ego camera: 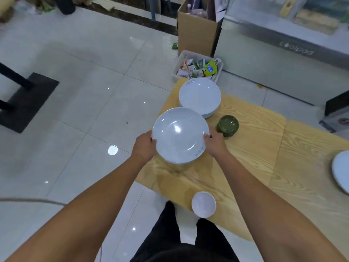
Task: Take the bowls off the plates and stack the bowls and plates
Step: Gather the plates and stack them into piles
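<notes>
A small stack of white plates [179,135] is held above the left end of the wooden table [251,148]. My left hand [144,146] grips its left rim and my right hand [215,142] grips its right rim. Just beyond it a second stack of white plates [199,96] rests on the table. To the right of my right hand stands a stack of dark green bowls [227,125]. A single white bowl [204,204] sits at the near table edge. Another white plate [341,171] is cut off at the right border.
A white basket of packets [198,68] and a cardboard box [197,29] stand on the tiled floor beyond the table's far end. A glass display counter [283,53] runs along the back right. A black table base [26,103] sits on the floor at left.
</notes>
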